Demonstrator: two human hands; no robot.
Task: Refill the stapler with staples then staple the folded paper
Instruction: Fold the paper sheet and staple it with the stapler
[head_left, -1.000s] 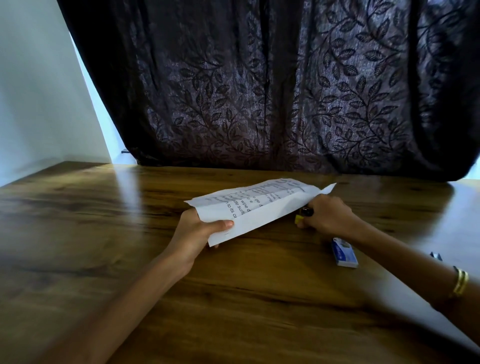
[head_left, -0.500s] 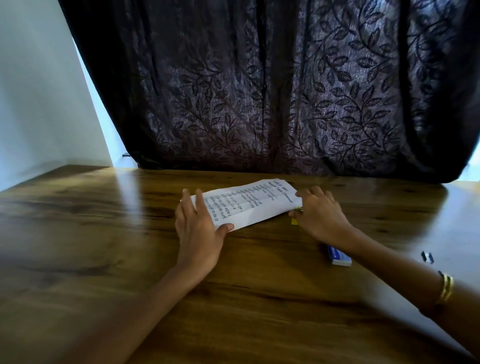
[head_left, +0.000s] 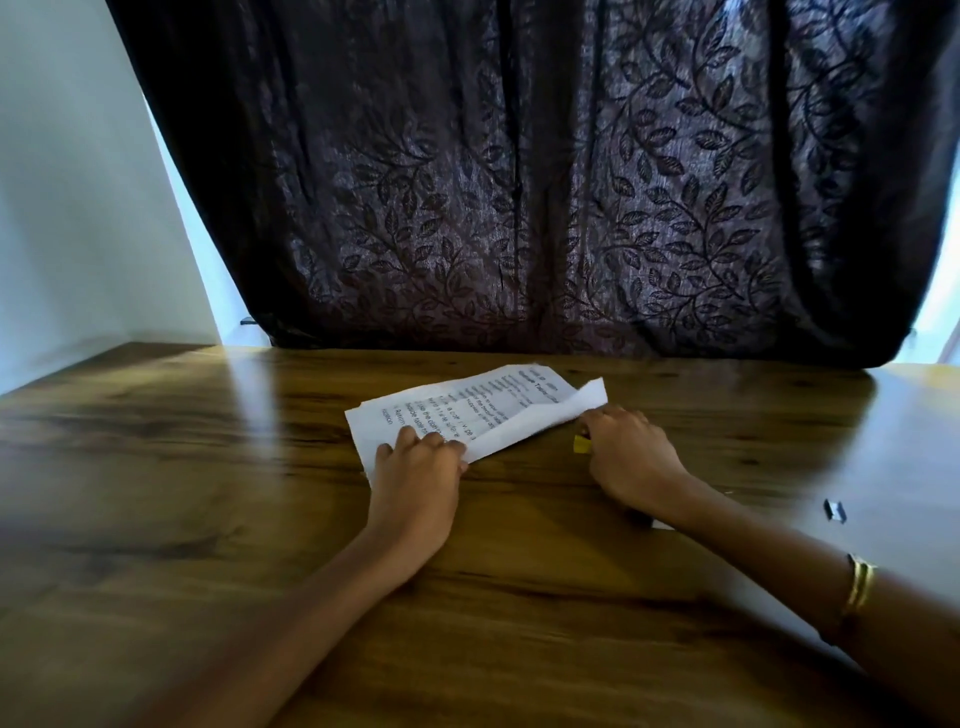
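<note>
Dark leaf-patterned curtain (head_left: 519, 182) behind a glossy wooden table (head_left: 208, 519), pale wall (head_left: 62, 208) at left, folded paper (head_left: 467, 410) lying mid-table, left hand (head_left: 415, 467) pressing its near corner flat, right hand (head_left: 628, 457) closed over a mostly hidden yellow stapler (head_left: 581, 444) beside the paper's right edge, small staple strip (head_left: 835, 510) far right

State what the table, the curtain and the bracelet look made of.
Table: wood or wood-look laminate, glossy, with grain and window glare. Curtain: dark semi-sheer fabric with a woven leaf pattern, light showing through. Bracelet: gold-coloured metal, apparently, with a shiny edge.
</note>
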